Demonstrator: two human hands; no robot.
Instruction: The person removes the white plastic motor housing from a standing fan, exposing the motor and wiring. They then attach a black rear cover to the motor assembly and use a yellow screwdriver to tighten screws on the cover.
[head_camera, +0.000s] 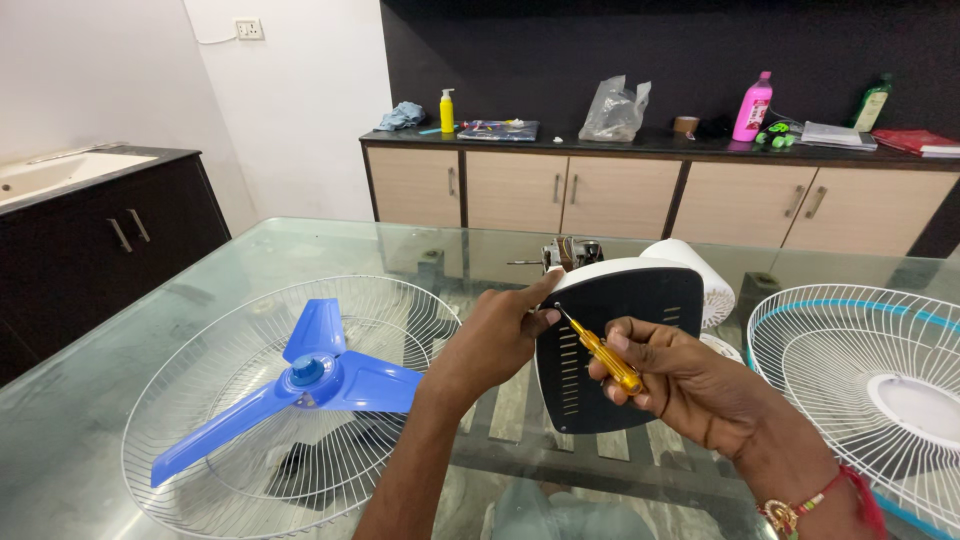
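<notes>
The right-hand fan guard (880, 385) runs off the picture's right edge; the dark fan base panel (615, 345) is partly covered by the left hand (490, 345) and right hand (680, 375); the motor (570, 252) behind it shows only its top (details too small to tell); both forearms are cut off at the bottom.

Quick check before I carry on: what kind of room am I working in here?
Probably a home dining or utility room: a glass-topped table, beige wooden cabinets under a dark counter cluttered with household bottles, and a white basin in a dark cabinet.
</notes>
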